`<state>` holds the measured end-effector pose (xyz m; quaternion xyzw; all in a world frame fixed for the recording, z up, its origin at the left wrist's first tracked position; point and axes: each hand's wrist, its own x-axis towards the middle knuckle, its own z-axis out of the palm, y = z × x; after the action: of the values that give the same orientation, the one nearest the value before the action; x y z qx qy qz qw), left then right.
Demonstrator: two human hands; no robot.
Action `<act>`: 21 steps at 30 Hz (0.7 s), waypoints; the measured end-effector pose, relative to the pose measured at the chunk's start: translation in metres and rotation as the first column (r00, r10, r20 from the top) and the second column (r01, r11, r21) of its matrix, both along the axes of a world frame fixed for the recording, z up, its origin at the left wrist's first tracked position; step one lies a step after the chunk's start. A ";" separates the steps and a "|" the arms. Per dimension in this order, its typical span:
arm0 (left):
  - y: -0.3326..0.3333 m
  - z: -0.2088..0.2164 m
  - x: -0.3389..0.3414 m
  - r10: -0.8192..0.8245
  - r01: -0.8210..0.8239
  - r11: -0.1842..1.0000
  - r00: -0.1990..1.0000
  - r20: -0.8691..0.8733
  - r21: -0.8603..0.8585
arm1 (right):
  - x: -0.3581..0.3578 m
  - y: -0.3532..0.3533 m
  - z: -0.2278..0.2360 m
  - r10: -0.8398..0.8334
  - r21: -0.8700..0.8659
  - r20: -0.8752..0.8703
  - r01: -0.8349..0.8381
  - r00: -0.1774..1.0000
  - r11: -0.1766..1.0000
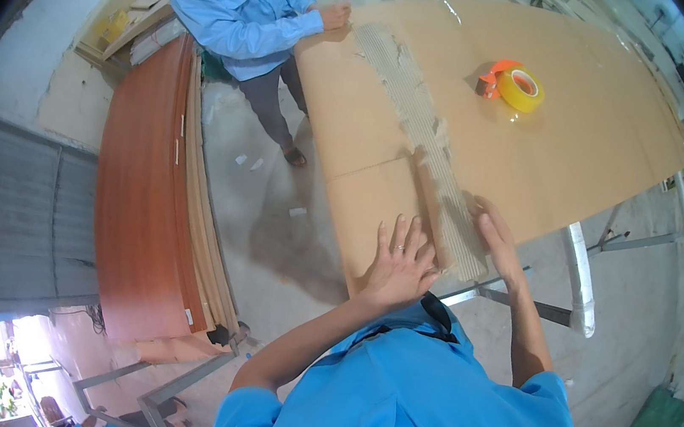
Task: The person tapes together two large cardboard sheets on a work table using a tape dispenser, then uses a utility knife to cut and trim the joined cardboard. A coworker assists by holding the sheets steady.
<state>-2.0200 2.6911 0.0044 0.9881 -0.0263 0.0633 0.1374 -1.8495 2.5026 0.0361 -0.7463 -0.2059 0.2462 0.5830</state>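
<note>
A large brown cardboard sheet (540, 127) lies over a metal frame. Along it runs a pale, torn strip (421, 129) where the top layer is peeled off. My left hand (400, 263) lies flat, fingers spread, on the cardboard's near edge, just left of the strip's near end. My right hand (496, 241) rests flat on the cardboard just right of that end, fingers together. Neither hand holds anything. A yellow tape roll (520, 89) with an orange dispenser (490, 78) sits on the far part of the sheet.
A co-worker in a blue shirt (248, 6) stands at the sheet's far left corner with a hand (333, 15) on its edge. Reddish wooden panels (144, 189) lean at the left. Metal frame bars (582, 277) show under the sheet over a concrete floor.
</note>
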 end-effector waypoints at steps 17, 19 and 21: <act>-0.001 0.006 0.075 -0.239 0.233 0.967 0.970 -0.051 -0.100 | 0.010 0.046 -0.014 -0.122 -0.361 0.230 0.201 0.966 0.911; 0.004 0.010 0.080 -0.261 0.255 0.959 0.965 -0.035 -0.124 | 0.016 0.050 -0.017 -0.132 -0.350 0.238 0.211 0.962 0.913; 0.008 0.011 0.083 -0.296 0.287 0.940 0.955 -0.022 -0.184 | 0.020 0.052 -0.019 -0.129 -0.391 0.263 0.228 0.956 0.892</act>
<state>-1.9373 2.6989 0.0158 0.9582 -0.1631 0.0197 0.2342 -1.8292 2.5544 0.0172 -0.8928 -0.1447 0.1415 0.4024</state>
